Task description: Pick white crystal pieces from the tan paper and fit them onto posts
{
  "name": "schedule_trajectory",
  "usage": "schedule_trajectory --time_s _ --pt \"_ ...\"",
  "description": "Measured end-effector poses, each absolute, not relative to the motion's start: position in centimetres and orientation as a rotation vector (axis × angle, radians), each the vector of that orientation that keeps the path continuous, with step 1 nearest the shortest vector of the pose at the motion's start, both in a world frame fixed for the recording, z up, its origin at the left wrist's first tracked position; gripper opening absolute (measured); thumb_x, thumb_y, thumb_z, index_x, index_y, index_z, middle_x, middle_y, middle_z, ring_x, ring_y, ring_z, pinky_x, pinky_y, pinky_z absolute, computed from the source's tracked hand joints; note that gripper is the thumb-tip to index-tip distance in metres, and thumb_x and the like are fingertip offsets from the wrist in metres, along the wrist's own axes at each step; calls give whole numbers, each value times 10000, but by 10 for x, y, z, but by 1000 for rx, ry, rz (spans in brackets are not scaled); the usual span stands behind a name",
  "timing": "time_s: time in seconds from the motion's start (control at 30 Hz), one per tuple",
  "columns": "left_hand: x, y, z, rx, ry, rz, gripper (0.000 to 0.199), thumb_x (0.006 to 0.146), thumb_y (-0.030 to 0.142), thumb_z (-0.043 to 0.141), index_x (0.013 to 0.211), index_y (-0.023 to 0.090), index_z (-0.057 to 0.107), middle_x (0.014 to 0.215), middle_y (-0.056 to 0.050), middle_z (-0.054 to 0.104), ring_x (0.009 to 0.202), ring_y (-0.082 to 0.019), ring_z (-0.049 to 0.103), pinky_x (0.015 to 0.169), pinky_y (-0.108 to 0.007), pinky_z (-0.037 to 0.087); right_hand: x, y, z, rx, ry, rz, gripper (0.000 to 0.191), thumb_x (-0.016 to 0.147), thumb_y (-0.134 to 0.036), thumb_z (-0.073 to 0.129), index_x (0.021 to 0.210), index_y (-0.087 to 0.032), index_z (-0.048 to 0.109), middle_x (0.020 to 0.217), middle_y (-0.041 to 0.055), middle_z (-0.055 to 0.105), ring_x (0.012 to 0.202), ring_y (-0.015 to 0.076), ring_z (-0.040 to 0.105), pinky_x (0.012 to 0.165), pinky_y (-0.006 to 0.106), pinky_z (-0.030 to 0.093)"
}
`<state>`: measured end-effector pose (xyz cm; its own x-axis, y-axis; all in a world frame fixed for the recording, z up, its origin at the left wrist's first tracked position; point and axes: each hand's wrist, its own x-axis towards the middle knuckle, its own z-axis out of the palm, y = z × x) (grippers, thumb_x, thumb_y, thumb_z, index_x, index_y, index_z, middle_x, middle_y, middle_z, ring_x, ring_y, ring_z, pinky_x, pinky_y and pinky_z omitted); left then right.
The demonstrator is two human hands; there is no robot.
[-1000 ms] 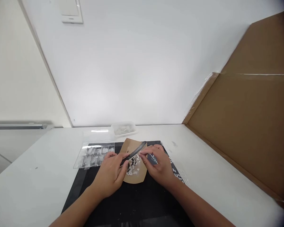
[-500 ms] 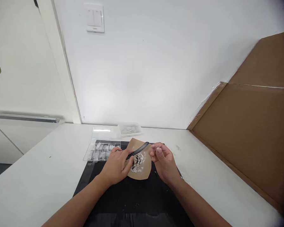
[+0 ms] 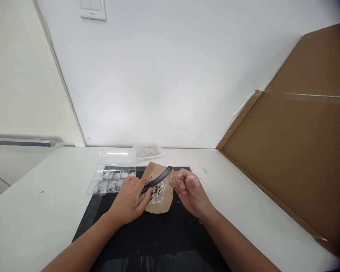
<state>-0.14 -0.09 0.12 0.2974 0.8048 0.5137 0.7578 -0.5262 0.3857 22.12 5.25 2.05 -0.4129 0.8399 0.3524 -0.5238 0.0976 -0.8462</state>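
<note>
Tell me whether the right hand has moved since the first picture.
Yes: judged against the white plastic tray, the right hand has shifted slightly rightward.

Bare forearms [image 3: 82, 243], tapering to bare wrists [image 3: 110, 221], uncovered left hand [image 3: 129, 200], uncovered right hand [image 3: 192, 194], bare fingers [image 3: 145, 201]

My L hand [image 3: 130, 199] grips the near-L end of the dark curved strip [image 3: 160, 177], palm down, thumb on the side nearer me, fingers across the top, w/ my L forearm [image 3: 92, 238] slanting up to it. My R hand [image 3: 193, 192] is up just beside its far-R end, fingers half-curled, thumb nr them, R forearm [image 3: 235, 236] slanting in from the R.
</note>
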Motion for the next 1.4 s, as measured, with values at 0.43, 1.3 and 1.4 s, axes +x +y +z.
schedule_trajectory --time_s 0.43,1.3,1.4 --pt "-3 -3 3 2489 1348 1111 369 987 222 515 1355 210 493 1055 -72 632 971 -229 569 872 -378 470 229 44 40 82 -1158 1879 521 767 -584 804 600 -216 475 451 -111 328 436 77 216 578 277 263" --pt "-6 2 0 2530 1440 1107 358 995 283 518 1349 233 508 1118 -81 670 1012 -246 619 887 -397 512 235 52 34 -231 -1332 1668 411 848 -600 709 716 -240 561 566 -71 402 494 96 292 574 285 321" --pt "-6 2 0 2518 1448 1087 353 1003 280 510 1352 225 500 1113 -91 663 1016 -251 609 882 -401 509 234 55 30 -472 -1533 1356 266 886 -464 722 784 -232 642 695 -15 573 578 118 439 597 291 370"
